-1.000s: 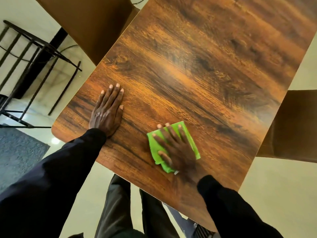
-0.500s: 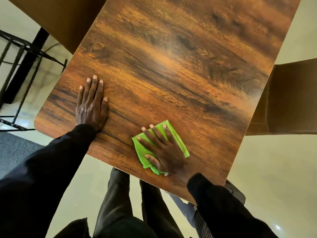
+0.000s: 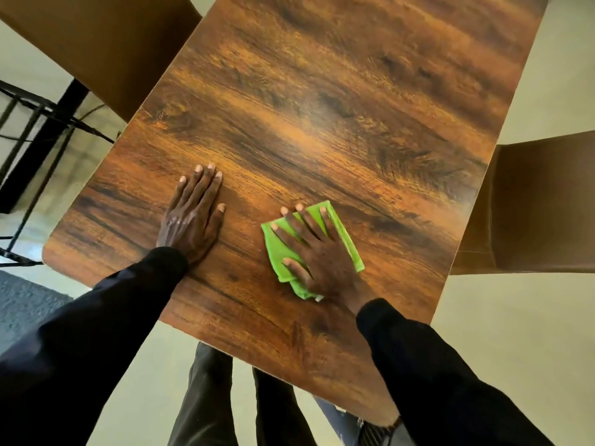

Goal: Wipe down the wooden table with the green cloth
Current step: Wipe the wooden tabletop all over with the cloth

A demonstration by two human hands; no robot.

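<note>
The right hand [image 3: 322,255] presses flat with spread, straight fingers on the green cloth [image 3: 346,239] near the wooden bench's [image 3: 322,107] near edge, while the left hand [image 3: 191,217] lies flat and open on bare wood just beside it

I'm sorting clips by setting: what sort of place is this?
Probably a dining or café area: a wooden table with a brown chair on its right and a second chair at its far left, on a pale floor.

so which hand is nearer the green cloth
Right. The right hand lies flat on the green cloth; the left hand rests flat on the wooden table to the cloth's left, not touching it.
</note>
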